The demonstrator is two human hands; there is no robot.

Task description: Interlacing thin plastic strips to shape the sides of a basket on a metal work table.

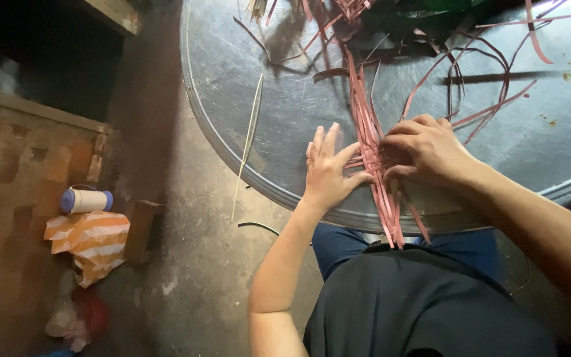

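Observation:
A bundle of flat pink strips lies across a round metal table, partly interwoven near the front rim, with ends hanging over the edge towards my lap. My left hand presses flat on the strips from the left, fingers spread, thumb on the woven part. My right hand is curled over the crossing strips, fingertips pinching them. More loose pink strips curl on the table behind my right hand.
A pale thin strip lies on the table at left, overhanging its rim. On the concrete floor lie an orange-and-white striped bag, a white spool with blue ends and a brick. A brick wall stands at left.

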